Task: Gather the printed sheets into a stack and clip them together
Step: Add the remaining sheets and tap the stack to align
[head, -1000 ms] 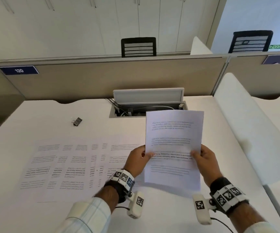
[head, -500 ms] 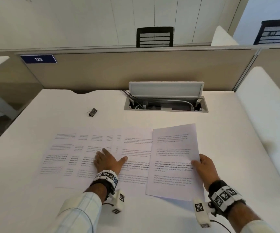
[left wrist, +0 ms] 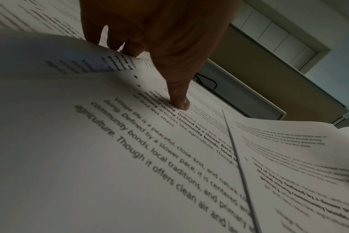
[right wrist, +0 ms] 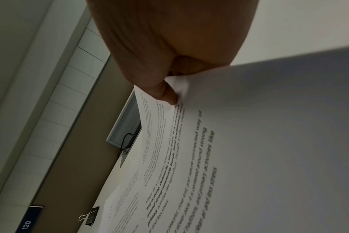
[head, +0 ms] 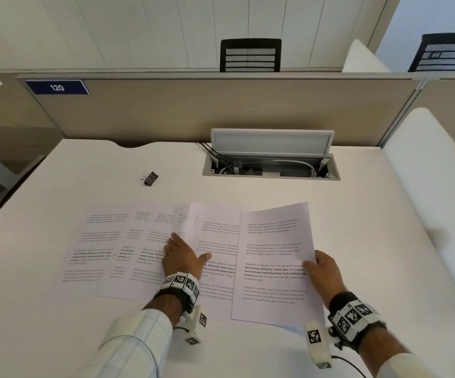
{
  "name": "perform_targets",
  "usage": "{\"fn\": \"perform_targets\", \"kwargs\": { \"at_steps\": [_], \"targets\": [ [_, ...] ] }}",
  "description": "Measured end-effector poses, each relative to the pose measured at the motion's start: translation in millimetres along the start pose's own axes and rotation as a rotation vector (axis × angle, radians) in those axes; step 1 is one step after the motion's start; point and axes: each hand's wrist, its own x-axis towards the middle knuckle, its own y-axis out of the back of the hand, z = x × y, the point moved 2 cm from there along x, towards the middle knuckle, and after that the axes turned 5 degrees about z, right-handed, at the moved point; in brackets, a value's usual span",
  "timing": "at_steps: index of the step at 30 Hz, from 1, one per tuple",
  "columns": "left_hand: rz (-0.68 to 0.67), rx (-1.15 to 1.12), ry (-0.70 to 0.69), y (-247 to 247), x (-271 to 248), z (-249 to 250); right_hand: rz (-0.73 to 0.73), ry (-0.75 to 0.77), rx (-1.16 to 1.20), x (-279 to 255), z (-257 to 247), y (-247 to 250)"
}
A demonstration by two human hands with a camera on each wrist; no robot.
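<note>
Pinched at its right edge by the right hand (head: 323, 271), one printed sheet (head: 272, 257) overlaps the spread sheets (head: 106, 249) pressed by the flat left hand (head: 181, 257); a curled edge (left wrist: 86, 45) is shown only in the left wrist view.

The right hand (right wrist: 169, 39) pinches a printed sheet (right wrist: 249, 141) by its edge; beyond, a binder clip (right wrist: 89, 216) lies, apparently, on the desk (right wrist: 105, 195).

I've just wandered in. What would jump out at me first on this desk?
A row of overlapping printed sheets spreads across the desk, with the left hand resting on them. The right hand pinches one sheet by its right edge. A black binder clip lies farther back, to the left.
</note>
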Motion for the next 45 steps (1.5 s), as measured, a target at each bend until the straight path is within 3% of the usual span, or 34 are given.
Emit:
{"fn": "perform_targets", "kwargs": {
  "at_steps": [4,10,14,18,23,32,40,45],
  "targets": [
    [0.011,0.034,-0.016,10.8,-1.6,9.2,-0.002,-0.003,0.000,-4.5,-2.9,-3.8],
    [-0.006,-0.211,0.064,23.4,10.6,6.1,-0.005,-0.010,0.005,-5.6,-5.1,-4.4],
    [0.006,-0.498,0.149,37.0,17.3,-5.2,-0.009,-0.035,0.046,-7.9,-4.0,-4.7],
    [-0.176,-0.752,0.098,30.4,19.3,-22.4,-0.006,-0.067,0.116,-8.8,-3.2,-5.9],
    [-0.317,-0.780,-0.013,26.4,8.6,-10.9,-0.058,-0.090,0.184,-11.1,-8.8,-13.1],
    [-0.512,-1.218,0.105,34.1,-12.5,6.0,-0.127,-0.138,0.441,-9.3,-28.1,-16.5],
    [-0.499,-1.313,-0.058,57.0,-29.4,25.9,-0.177,-0.074,0.600,-5.9,-45.4,-14.4],
    [-0.480,-1.219,-0.196,65.9,-37.2,36.1,-0.295,0.017,0.558,-8.7,-66.3,-4.6]
  ]
}}
